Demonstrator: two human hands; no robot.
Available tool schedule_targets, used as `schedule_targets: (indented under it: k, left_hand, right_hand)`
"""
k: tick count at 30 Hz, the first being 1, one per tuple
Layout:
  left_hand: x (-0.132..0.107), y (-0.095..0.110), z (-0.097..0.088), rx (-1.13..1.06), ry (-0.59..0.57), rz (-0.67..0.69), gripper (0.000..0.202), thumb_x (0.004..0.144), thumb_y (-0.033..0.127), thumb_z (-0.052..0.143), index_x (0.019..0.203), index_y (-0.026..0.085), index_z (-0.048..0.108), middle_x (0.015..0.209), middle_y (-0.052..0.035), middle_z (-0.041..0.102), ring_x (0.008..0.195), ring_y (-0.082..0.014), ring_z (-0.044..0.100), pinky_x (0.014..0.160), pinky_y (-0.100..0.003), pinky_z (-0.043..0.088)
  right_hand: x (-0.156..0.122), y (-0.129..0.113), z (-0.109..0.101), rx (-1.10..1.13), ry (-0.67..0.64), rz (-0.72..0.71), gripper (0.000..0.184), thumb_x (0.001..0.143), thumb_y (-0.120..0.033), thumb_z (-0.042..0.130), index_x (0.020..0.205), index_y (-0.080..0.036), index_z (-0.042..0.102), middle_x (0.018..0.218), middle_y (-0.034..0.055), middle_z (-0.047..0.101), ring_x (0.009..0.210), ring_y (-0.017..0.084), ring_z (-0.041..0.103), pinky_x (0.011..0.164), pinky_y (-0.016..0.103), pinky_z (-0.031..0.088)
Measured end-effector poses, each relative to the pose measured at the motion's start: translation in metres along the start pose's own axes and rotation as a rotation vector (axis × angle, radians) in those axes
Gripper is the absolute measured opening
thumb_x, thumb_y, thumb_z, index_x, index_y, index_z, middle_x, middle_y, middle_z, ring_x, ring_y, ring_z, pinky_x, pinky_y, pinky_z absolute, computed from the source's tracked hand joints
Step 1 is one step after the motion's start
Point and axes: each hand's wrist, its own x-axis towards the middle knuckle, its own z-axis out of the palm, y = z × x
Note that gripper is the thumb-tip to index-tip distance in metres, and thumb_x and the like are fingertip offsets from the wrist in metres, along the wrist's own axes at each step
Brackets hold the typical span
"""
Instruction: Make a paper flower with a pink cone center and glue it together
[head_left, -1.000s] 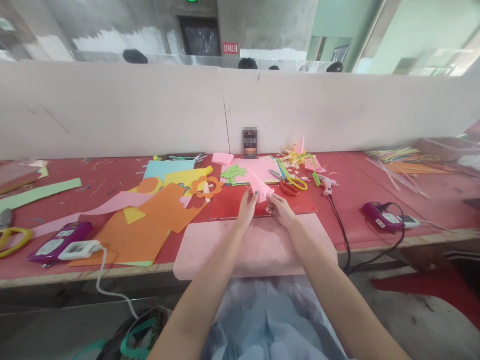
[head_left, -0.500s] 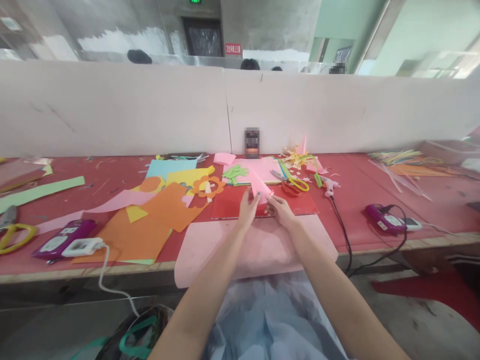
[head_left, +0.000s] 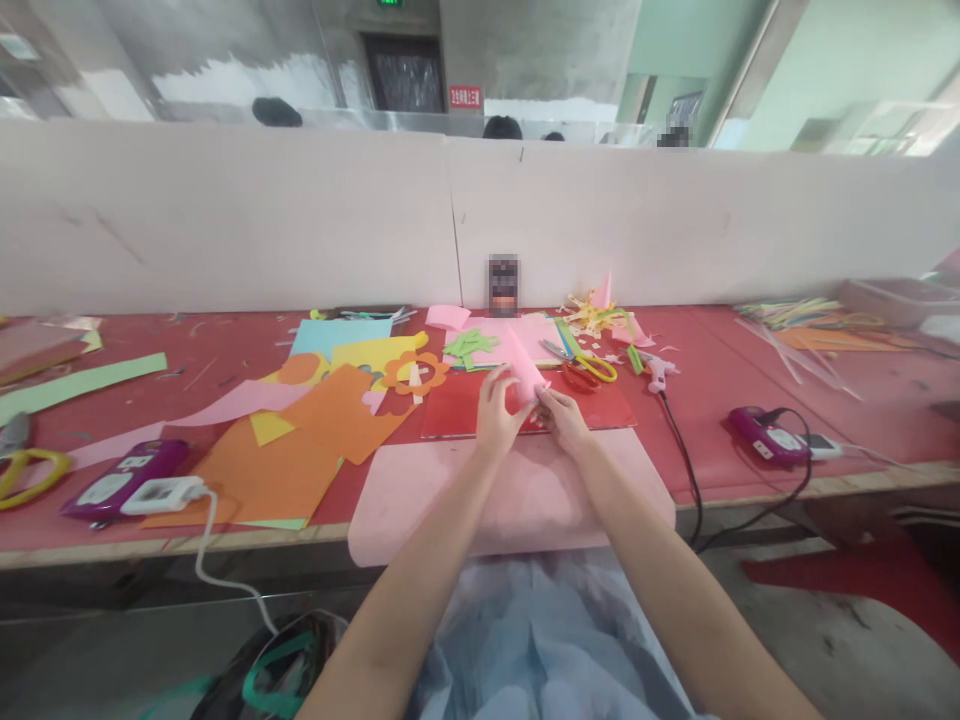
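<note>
A pink paper cone (head_left: 526, 368), its tip pointing up and away, is held in the air between both hands. My left hand (head_left: 496, 412) curves around the cone's left side, thumb at its lower rim. At the rim's right, my right hand (head_left: 562, 418) pinches the paper. Beneath them lies a red board (head_left: 454, 408), with a pink sheet (head_left: 480, 495) in front of it. Yellow-handled scissors (head_left: 592, 366) rest just beyond my right hand. Green paper strips (head_left: 471, 346) lie on pink paper behind my left hand.
A pink glue gun (head_left: 660, 373) with a black cable lies at right, near a purple power bank (head_left: 769, 438). Orange paper (head_left: 277, 460) and an orange flower cutout (head_left: 416, 373) spread leftward. A white partition (head_left: 300, 220) stands behind; heads show above it.
My left fingers have opened and shifted around the cone's left side. The cone has turned slightly and looks more rounded. My right hand keeps its pinch.
</note>
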Motion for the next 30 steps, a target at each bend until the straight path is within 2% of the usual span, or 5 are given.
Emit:
schedule_targets:
  k: [4,8,19,30]
  left_hand:
    - [-0.0015,-0.0011,0.0034,0.091,-0.064,0.043,0.017,0.072,0.027,0.060,0.087,0.020,0.055,0.123,-0.0092,0.046,0.117,-0.0223,0.041,0.096,-0.041,0.037]
    - [-0.0022,-0.0036,0.0054,0.113,-0.076,0.063,0.010,0.074,0.023,0.058,0.084,0.020,0.056,0.121,-0.0080,0.048,0.118,-0.0222,0.041,0.095,-0.040,0.038]
    - [-0.0030,-0.0060,0.0064,0.136,-0.062,0.056,0.008,0.075,0.023,0.058,0.082,0.020,0.057,0.117,-0.0073,0.052,0.110,-0.0212,0.047,0.092,-0.039,0.040]
    - [-0.0028,-0.0057,0.0057,0.173,-0.038,0.080,0.006,0.078,0.024,0.054,0.079,0.019,0.057,0.109,-0.0069,0.054,0.104,-0.0190,0.050,0.088,-0.035,0.043]
  right_hand:
    - [-0.0002,0.0011,-0.0003,-0.024,-0.030,-0.002,0.034,0.060,-0.049,0.067,0.062,-0.018,0.056,0.050,-0.0026,0.055,0.043,0.010,0.050,0.043,0.022,0.038]
    - [-0.0003,0.0018,0.0003,-0.044,-0.031,-0.008,0.034,0.060,-0.050,0.067,0.060,-0.018,0.056,0.047,-0.0036,0.053,0.041,0.009,0.049,0.042,0.022,0.038]
    - [-0.0015,0.0010,0.0012,-0.024,-0.040,-0.013,0.030,0.061,-0.046,0.067,0.062,-0.018,0.057,0.054,-0.0032,0.054,0.046,0.009,0.051,0.043,0.022,0.039]
    - [-0.0016,0.0010,0.0026,-0.028,-0.006,-0.012,0.031,0.059,-0.045,0.069,0.064,-0.016,0.060,0.052,-0.0033,0.055,0.043,0.009,0.051,0.043,0.021,0.041]
